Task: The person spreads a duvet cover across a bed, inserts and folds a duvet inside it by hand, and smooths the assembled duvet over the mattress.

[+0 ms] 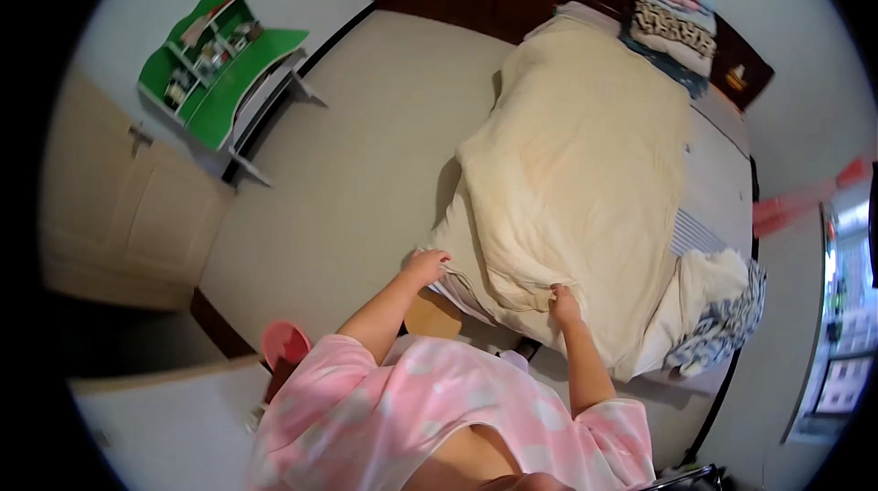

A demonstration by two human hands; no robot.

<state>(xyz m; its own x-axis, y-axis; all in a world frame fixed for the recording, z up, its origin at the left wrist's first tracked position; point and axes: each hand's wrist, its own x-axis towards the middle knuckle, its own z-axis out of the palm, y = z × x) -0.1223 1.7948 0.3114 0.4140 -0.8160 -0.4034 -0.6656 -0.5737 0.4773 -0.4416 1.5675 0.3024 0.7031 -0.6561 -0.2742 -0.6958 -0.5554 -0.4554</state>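
A cream quilt (594, 144) is spread over most of the bed, wrinkled and bunched into folds at the near end. My left hand (428, 266) is closed on its near left corner, at the bed's edge. Farther right, my right hand (563, 301) pinches a fold of the same quilt near the foot of the bed. Part of the fabric inside each hand is hidden by the fingers.
A bundle of patterned bedding (722, 317) lies at the bed's near right corner. Folded blankets (675, 25) are stacked by the dark headboard (736, 61). A green desk (247, 80), a door (137, 189), a pink basin (285, 343) and a wooden stool (433, 314) stand leftward.
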